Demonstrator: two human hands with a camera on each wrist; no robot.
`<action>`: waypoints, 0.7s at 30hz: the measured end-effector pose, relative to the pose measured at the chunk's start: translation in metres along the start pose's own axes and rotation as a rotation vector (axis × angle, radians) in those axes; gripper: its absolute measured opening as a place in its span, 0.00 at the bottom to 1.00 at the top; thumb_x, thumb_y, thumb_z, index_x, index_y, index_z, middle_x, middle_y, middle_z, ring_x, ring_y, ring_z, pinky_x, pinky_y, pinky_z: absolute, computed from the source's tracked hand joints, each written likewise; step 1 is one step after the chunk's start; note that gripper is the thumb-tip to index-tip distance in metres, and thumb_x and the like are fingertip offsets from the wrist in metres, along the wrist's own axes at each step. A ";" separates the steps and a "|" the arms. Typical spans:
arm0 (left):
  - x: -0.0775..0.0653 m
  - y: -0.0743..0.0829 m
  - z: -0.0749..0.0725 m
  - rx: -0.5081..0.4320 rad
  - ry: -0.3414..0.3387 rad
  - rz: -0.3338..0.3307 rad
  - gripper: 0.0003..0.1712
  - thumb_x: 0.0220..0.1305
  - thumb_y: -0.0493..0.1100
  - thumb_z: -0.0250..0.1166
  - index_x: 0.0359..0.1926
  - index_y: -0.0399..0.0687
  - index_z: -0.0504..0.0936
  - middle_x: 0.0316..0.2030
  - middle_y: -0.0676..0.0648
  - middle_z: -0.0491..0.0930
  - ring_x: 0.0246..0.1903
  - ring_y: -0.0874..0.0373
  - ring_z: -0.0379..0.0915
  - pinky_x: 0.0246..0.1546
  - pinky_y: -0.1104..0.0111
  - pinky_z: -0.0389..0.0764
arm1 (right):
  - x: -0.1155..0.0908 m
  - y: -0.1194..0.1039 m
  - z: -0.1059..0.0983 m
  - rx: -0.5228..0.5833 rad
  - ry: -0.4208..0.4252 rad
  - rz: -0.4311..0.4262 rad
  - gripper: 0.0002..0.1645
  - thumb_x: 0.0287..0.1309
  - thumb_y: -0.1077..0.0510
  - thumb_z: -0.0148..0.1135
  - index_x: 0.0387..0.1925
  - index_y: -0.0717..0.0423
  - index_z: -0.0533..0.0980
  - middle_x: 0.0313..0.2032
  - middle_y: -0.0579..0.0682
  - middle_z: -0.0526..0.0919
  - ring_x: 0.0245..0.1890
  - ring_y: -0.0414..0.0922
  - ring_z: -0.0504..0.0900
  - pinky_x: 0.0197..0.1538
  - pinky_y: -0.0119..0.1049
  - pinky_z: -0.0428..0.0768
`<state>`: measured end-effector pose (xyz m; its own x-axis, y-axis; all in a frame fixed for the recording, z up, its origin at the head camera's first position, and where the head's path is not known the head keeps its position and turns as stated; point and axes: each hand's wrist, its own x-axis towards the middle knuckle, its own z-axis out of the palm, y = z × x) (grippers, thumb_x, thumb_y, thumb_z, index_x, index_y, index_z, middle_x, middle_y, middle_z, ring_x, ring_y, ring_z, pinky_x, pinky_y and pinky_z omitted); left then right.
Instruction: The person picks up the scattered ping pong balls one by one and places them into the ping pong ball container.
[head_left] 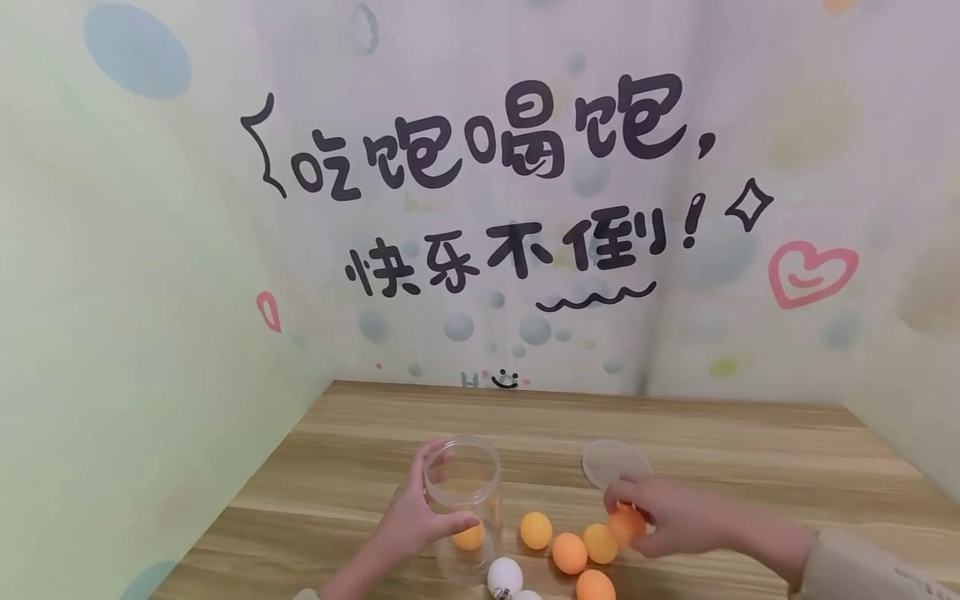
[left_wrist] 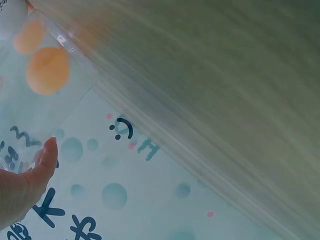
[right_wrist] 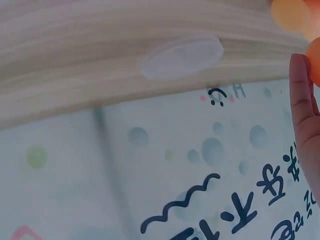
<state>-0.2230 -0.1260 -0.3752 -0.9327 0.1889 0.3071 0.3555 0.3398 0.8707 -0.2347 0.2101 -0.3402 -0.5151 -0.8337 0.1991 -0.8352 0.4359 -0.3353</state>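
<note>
My left hand (head_left: 416,512) grips a clear, open-topped jar (head_left: 474,483) from its left side, thumb across the front; the jar stands upright on the table. Through its wall shows an orange ping-pong ball (head_left: 469,535). To the right, my right hand (head_left: 667,512) pinches another orange ping-pong ball (head_left: 626,525), also seen at the right edge of the right wrist view as a ball (right_wrist: 315,62) by the fingers. Between the hands lie several loose balls, among them a yellow-orange ball (head_left: 536,531), an orange ball (head_left: 570,553) and a white ball (head_left: 505,577).
A flat, round translucent lid (head_left: 611,461) lies on the wood-grain table (head_left: 360,425), just beyond my right hand. Another orange ball (head_left: 596,586) is close to the lower edge of the head view. Printed cloth walls (head_left: 187,250) enclose the table's back and sides.
</note>
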 end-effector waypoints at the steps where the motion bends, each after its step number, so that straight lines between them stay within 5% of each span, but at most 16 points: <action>1: 0.000 0.000 0.000 -0.001 0.000 -0.002 0.53 0.38 0.42 0.77 0.63 0.46 0.54 0.59 0.37 0.65 0.55 0.38 0.63 0.45 0.54 0.70 | 0.007 -0.003 -0.006 -0.030 0.011 -0.010 0.18 0.40 0.67 0.62 0.36 0.49 0.69 0.31 0.38 0.66 0.22 0.27 0.62 0.23 0.22 0.67; 10: 0.000 0.001 -0.001 -0.008 0.003 0.001 0.53 0.37 0.40 0.77 0.63 0.45 0.55 0.58 0.37 0.66 0.55 0.39 0.63 0.43 0.58 0.70 | 0.073 -0.032 -0.054 -0.040 -0.065 0.033 0.16 0.45 0.64 0.59 0.40 0.55 0.71 0.25 0.39 0.69 0.22 0.31 0.67 0.28 0.26 0.71; 21: 0.001 -0.002 -0.001 -0.015 0.000 0.005 0.53 0.37 0.41 0.77 0.62 0.43 0.55 0.58 0.37 0.66 0.54 0.42 0.64 0.43 0.58 0.69 | 0.130 -0.050 -0.050 -0.003 -0.037 0.006 0.15 0.46 0.64 0.59 0.40 0.55 0.74 0.28 0.41 0.73 0.25 0.36 0.72 0.32 0.26 0.74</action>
<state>-0.2243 -0.1276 -0.3759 -0.9309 0.1906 0.3115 0.3593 0.3250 0.8748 -0.2696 0.0969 -0.2511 -0.5130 -0.8429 0.1624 -0.8325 0.4425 -0.3333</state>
